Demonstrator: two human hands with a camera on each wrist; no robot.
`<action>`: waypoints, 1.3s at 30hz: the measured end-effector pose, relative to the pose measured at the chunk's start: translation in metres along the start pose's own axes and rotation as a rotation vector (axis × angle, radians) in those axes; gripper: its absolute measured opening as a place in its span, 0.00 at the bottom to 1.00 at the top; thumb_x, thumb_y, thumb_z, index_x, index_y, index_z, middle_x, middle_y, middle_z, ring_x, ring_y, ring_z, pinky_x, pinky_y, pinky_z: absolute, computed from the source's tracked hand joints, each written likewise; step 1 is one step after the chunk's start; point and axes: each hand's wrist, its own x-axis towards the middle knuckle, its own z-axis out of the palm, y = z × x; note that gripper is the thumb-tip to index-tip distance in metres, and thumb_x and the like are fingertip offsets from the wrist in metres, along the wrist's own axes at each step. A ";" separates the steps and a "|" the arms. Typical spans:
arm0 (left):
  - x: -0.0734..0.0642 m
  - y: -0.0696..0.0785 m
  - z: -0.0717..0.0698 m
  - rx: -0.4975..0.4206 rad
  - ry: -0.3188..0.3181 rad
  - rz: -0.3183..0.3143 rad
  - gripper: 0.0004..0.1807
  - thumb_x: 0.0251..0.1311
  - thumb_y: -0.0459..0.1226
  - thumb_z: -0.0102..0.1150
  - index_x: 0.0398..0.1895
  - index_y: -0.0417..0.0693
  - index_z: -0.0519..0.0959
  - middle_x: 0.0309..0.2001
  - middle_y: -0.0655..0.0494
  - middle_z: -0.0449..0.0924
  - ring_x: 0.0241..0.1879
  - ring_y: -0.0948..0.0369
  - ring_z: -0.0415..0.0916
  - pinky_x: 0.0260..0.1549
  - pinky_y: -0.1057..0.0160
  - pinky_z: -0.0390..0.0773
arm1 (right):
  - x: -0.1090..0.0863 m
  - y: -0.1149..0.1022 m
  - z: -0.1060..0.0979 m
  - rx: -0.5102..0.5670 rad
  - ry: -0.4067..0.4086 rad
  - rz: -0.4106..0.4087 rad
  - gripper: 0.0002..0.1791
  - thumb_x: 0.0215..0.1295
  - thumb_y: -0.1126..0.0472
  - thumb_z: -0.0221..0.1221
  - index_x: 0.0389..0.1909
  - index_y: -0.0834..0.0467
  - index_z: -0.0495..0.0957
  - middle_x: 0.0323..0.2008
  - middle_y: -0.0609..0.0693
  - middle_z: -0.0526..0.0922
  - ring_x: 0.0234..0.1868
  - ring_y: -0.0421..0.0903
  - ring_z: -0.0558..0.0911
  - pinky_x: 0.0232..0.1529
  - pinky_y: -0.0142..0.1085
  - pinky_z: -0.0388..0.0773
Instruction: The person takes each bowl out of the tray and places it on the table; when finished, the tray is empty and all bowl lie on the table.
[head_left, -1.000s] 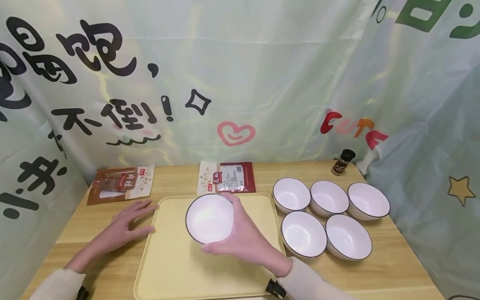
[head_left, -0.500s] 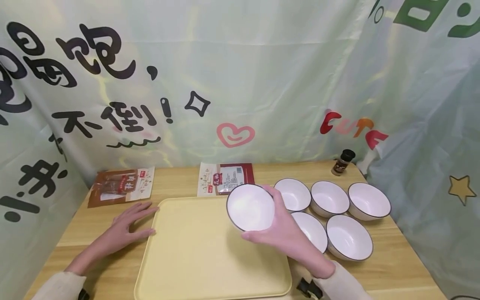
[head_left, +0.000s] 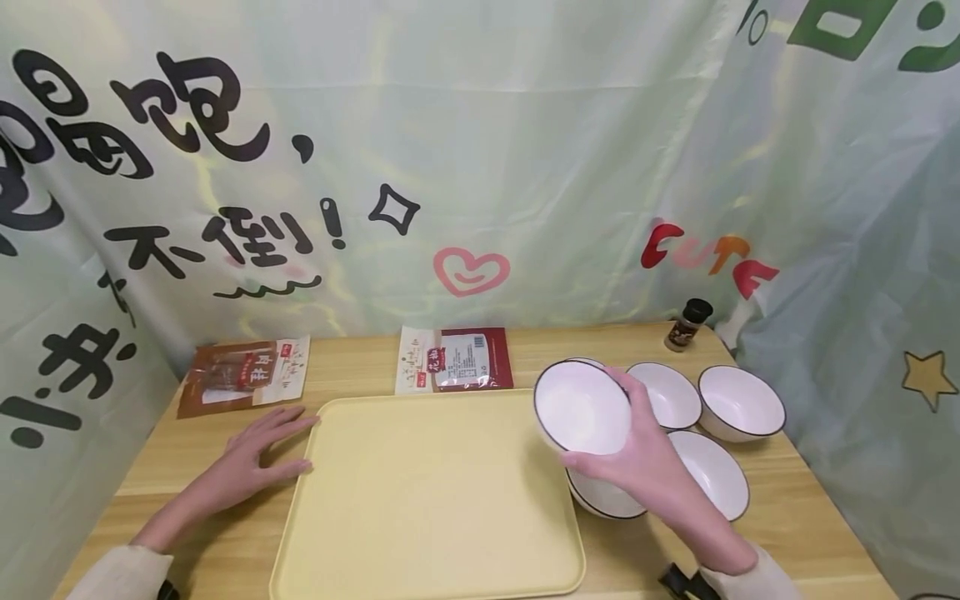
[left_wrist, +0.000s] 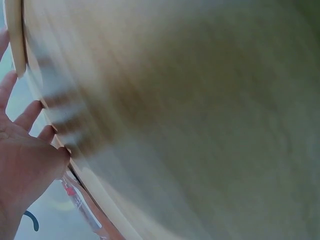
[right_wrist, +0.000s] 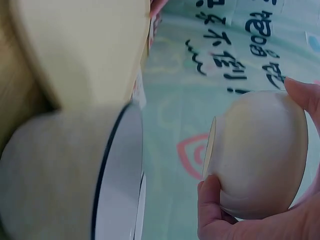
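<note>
My right hand grips a white bowl with a dark rim by its right side, the thumb low on its wall. In the right wrist view that bowl is up in the air, apart from a standing bowl. In the head view it hangs over the tray's right edge and partly hides the standing bowls behind and below it. My left hand lies with spread fingers at the left edge of the yellow tray, its fingertips touching the rim.
Several more white bowls stand to the right of the tray. Two spice packets, a brown one and a red-and-white one, lie along the back. A small black-capped jar stands at the back right. A printed curtain closes off the rear.
My right hand has carried the bowl from above the tray's middle rightward to its right edge, towards the standing bowls. The left hand has stayed at the tray's left edge.
</note>
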 end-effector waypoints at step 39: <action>0.001 -0.009 0.006 -0.041 -0.002 -0.022 0.37 0.70 0.46 0.75 0.81 0.62 0.73 0.83 0.38 0.59 0.80 0.28 0.46 0.56 0.07 0.41 | -0.044 0.088 -0.137 -0.087 0.283 0.215 0.66 0.69 0.54 0.76 0.90 0.39 0.34 0.82 0.62 0.46 0.67 0.47 0.62 0.44 0.19 0.63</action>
